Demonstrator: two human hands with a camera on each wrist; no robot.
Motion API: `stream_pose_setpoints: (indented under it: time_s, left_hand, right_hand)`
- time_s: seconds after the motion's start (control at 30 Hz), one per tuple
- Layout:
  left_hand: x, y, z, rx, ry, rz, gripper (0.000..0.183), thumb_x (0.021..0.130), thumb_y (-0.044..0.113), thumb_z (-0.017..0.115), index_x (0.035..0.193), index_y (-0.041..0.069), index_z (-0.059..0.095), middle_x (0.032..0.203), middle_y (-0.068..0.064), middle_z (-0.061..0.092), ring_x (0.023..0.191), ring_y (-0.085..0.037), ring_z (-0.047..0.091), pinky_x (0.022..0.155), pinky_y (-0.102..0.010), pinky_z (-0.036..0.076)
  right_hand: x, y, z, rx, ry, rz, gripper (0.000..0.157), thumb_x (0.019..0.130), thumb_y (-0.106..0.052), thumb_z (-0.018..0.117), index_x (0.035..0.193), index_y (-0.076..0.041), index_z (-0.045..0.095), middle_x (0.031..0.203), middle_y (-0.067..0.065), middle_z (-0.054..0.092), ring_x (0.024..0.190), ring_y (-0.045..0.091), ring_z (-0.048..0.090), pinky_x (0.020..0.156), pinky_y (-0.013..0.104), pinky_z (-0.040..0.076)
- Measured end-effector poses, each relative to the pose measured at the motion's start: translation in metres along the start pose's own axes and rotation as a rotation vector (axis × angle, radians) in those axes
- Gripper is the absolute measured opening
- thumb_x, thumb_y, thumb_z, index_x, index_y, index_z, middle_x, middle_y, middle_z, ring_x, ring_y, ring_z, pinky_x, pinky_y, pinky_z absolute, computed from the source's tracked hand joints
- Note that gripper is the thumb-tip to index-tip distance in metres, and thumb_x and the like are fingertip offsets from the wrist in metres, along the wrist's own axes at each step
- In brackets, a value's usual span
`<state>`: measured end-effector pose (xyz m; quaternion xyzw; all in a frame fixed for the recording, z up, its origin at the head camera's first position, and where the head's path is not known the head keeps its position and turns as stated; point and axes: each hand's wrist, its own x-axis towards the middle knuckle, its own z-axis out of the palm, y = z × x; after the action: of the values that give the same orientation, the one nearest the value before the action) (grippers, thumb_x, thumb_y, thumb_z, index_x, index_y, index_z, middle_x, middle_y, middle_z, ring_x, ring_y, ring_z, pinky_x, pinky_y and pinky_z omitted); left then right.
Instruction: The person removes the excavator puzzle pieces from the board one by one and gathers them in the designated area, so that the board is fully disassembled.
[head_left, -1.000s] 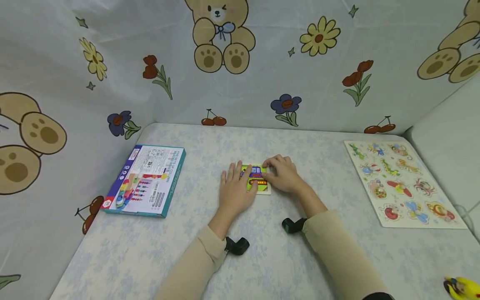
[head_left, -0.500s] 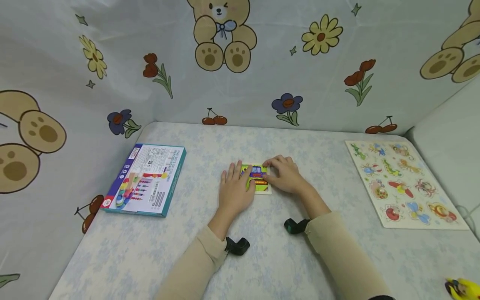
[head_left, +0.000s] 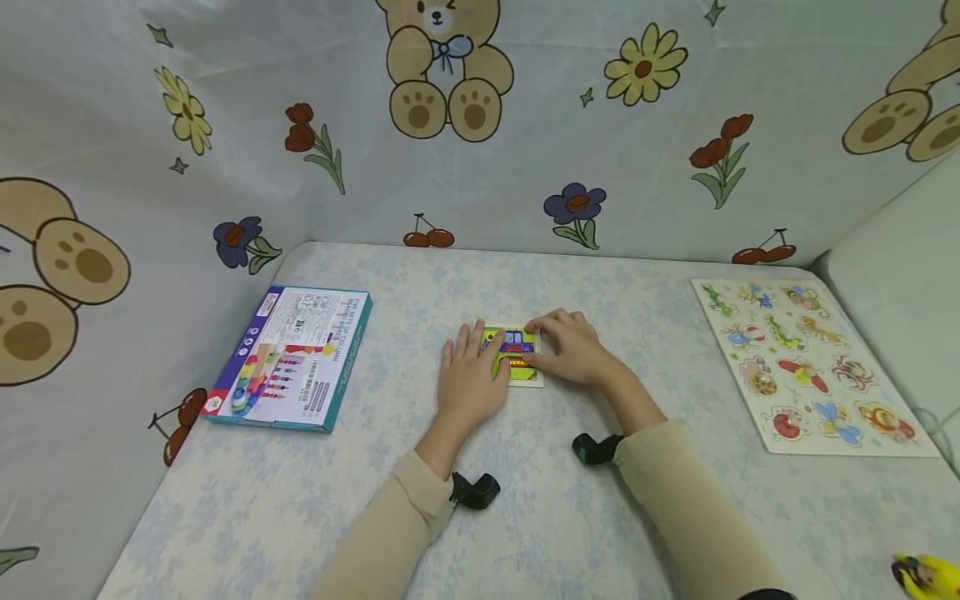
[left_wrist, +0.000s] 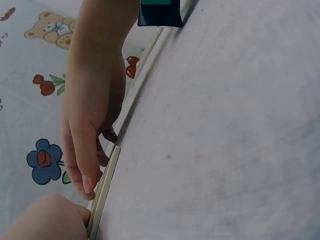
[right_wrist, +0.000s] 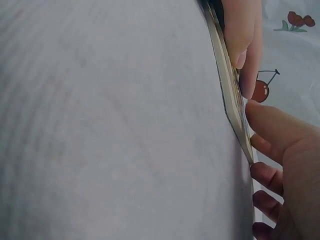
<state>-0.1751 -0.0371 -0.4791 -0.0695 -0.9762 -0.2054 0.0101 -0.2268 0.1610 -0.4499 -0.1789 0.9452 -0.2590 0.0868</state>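
A small wooden picture puzzle (head_left: pixel 517 340) with a pale frame lies flat at the middle of the table. Its yellow-green picture shows a blue and red vehicle. My left hand (head_left: pixel 471 379) lies over its left side with straight, spread fingers, hiding that part. From the right, my right hand (head_left: pixel 572 350) grips the puzzle, thumb on the picture and index finger at the far right corner. In the right wrist view, the other fingers (right_wrist: pixel 267 177) curl down beside the edge of the puzzle (right_wrist: pixel 227 95).
A flat toy box (head_left: pixel 292 358) with a teal edge lies on the left. On the right is a larger board (head_left: pixel 810 367) with insect pictures. A yellow toy (head_left: pixel 930 577) sits at the near right corner. A bear-and-flower printed cloth (head_left: pixel 480 183) stands behind the table.
The right forearm has shifted slightly to the right, and its thumb has moved a little over the picture. The left hand and puzzle stay nearly in place.
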Motion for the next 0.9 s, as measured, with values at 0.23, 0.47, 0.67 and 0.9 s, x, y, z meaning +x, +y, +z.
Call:
stream_pose_setpoints:
  time_s: [0.23, 0.47, 0.67, 0.9]
  left_hand:
    - [-0.001, 0.000, 0.000, 0.004, -0.001, 0.013, 0.054, 0.103, 0.044, 0.035, 0.155, 0.031, 0.034, 0.168, -0.002, 0.016, 0.156, -0.028, 0.009, 0.126, -0.052, 0.005]
    - [-0.001, 0.000, -0.001, -0.004, -0.005, 0.012, 0.054, 0.103, 0.044, 0.035, 0.156, 0.031, 0.034, 0.168, -0.003, 0.016, 0.156, -0.028, 0.008, 0.126, -0.052, 0.004]
    - [-0.002, 0.000, -0.001, -0.017, -0.016, 0.008, 0.054, 0.104, 0.043, 0.034, 0.156, 0.031, 0.033, 0.168, -0.002, 0.015, 0.156, -0.027, 0.006, 0.127, -0.051, 0.003]
    - [-0.002, 0.001, -0.003, -0.037, -0.017, 0.003, 0.052, 0.104, 0.041, 0.034, 0.156, 0.032, 0.033, 0.168, -0.002, 0.014, 0.157, -0.026, 0.006, 0.127, -0.051, 0.002]
  right_hand:
    - [0.002, -0.003, 0.000, -0.002, 0.012, 0.020, 0.034, 0.095, -0.038, 0.064, 0.126, -0.024, 0.061, 0.127, 0.003, 0.055, 0.119, 0.027, 0.040, 0.105, 0.054, 0.033]
    - [0.001, -0.001, 0.000, -0.021, 0.005, 0.010, 0.040, 0.091, -0.040, 0.068, 0.127, -0.024, 0.061, 0.129, 0.003, 0.055, 0.121, 0.029, 0.040, 0.106, 0.055, 0.033]
    - [-0.007, -0.002, -0.001, -0.052, 0.009, -0.034, 0.047, 0.088, -0.044, 0.071, 0.130, -0.024, 0.061, 0.131, 0.003, 0.055, 0.124, 0.029, 0.042, 0.106, 0.056, 0.036]
    - [-0.021, -0.005, 0.002, -0.041, 0.017, -0.089, 0.054, 0.085, -0.047, 0.075, 0.131, -0.023, 0.064, 0.133, 0.002, 0.054, 0.124, 0.028, 0.045, 0.106, 0.056, 0.038]
